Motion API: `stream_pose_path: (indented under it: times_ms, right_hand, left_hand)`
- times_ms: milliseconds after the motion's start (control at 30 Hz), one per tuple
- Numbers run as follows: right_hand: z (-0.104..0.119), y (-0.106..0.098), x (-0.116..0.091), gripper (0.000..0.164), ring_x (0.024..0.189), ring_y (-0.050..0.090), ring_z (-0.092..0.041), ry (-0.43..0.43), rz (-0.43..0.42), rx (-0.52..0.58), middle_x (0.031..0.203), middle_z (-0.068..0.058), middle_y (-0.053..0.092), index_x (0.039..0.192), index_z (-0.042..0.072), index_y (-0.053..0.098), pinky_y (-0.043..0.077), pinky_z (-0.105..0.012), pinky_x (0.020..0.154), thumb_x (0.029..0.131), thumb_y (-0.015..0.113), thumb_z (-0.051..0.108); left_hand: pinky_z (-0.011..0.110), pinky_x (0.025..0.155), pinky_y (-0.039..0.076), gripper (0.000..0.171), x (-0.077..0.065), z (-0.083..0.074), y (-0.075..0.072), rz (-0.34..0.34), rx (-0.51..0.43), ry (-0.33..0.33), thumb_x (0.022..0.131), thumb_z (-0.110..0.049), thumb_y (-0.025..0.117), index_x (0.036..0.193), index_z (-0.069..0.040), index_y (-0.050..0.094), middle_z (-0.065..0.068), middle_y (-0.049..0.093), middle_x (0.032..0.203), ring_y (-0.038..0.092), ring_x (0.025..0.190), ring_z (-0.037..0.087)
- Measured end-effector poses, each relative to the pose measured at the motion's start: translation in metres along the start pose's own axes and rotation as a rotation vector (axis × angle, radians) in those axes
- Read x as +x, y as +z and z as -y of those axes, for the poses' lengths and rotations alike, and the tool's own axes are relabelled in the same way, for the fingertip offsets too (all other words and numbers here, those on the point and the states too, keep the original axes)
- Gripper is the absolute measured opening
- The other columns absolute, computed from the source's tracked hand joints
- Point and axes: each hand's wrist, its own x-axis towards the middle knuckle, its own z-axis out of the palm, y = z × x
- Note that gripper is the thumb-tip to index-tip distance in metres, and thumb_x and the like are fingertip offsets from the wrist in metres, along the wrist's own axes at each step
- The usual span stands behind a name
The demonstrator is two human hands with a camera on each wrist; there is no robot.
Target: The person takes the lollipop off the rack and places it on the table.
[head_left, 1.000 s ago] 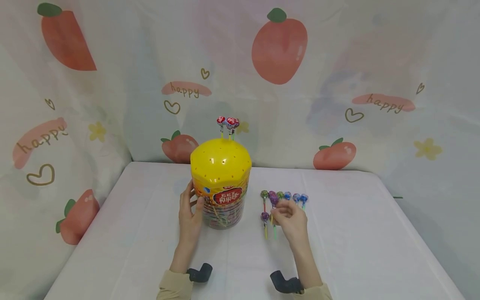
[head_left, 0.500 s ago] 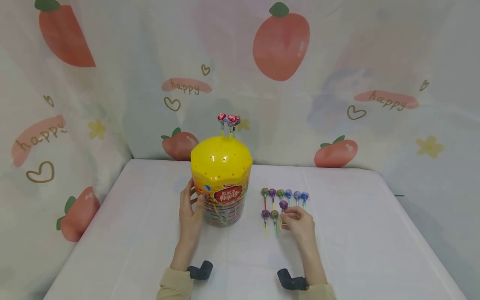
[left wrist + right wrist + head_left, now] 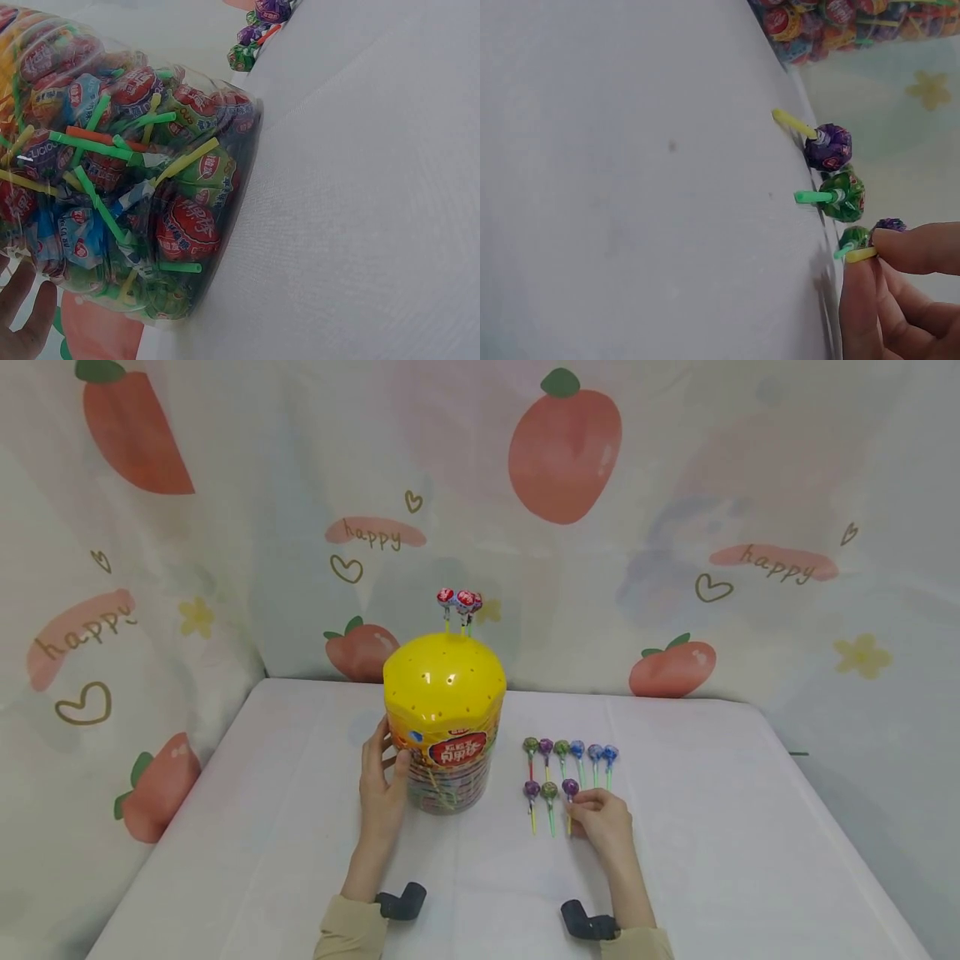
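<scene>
My right hand (image 3: 606, 825) pinches the yellow stick of a purple-wrapped lollipop (image 3: 570, 787) between thumb and fingers, low over the white table. In the right wrist view the thumb (image 3: 919, 247) presses that stick, and the candy is partly hidden behind it. Left of it lie a green lollipop (image 3: 550, 790) and another purple lollipop (image 3: 532, 790), sticks toward me. My left hand (image 3: 384, 793) rests against the left side of a clear jar (image 3: 450, 789) with a yellow domed lid (image 3: 442, 677). Its fingers are spread, thumb at the front. Wrapped lollipops (image 3: 187, 229) fill the jar.
Behind the held lollipop runs a row of several lollipops with green, purple and blue wrappers, such as a blue one (image 3: 577, 749). Three red-labelled lollipops (image 3: 465, 602) stand upright in the lid's holes. A printed cloth backdrop (image 3: 465, 468) rises behind the table (image 3: 720, 827).
My right hand has shifted right, leaving the green lollipop in the front row, then lowered the purple one beside it. The left hand has stayed on the jar.
</scene>
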Motion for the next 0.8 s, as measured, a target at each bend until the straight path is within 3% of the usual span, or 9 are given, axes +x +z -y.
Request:
stream_pose_path:
  times_ms: [267,400,667,800]
  right_hand:
    - [-0.005,0.002,0.002,0.023,0.053,0.06,-0.008,-0.011,-0.025,-0.046,0.074,-0.01,0.068,0.1,-0.008,0.063,0.055,-0.022,0.052,0.081,0.067,0.004]
    - [-0.005,0.003,0.001,0.023,0.053,0.06,-0.008,-0.006,-0.026,-0.062,0.075,-0.013,0.068,0.099,-0.009,0.063,0.056,-0.023,0.053,0.081,0.067,0.004]
    - [-0.004,0.005,-0.001,0.021,0.053,0.06,-0.009,-0.012,-0.029,-0.089,0.074,-0.013,0.069,0.097,-0.008,0.064,0.055,-0.023,0.052,0.081,0.066,0.004]
    - [-0.002,0.005,-0.001,0.02,0.052,0.059,-0.009,-0.018,-0.032,-0.097,0.072,-0.012,0.068,0.096,-0.008,0.064,0.054,-0.023,0.05,0.081,0.067,0.005]
  left_hand:
    - [0.042,0.102,0.043,0.06,0.0,0.0,0.0,0.007,-0.005,-0.033,0.097,-0.014,0.055,0.15,-0.028,0.031,0.002,0.043,0.145,0.043,0.131,0.018]
    - [0.045,0.103,0.042,0.061,0.001,-0.003,0.001,0.005,-0.003,-0.057,0.096,-0.009,0.054,0.151,-0.02,0.03,0.008,0.043,0.145,0.042,0.132,0.024]
    - [0.052,0.104,0.041,0.056,-0.003,-0.038,-0.005,0.013,-0.007,-0.071,0.097,-0.008,0.052,0.149,-0.008,0.032,0.016,0.043,0.143,0.042,0.13,0.029]
    - [0.053,0.104,0.041,0.055,-0.003,-0.043,-0.006,0.013,-0.007,-0.066,0.097,-0.01,0.052,0.149,-0.008,0.032,0.016,0.044,0.142,0.043,0.13,0.029]
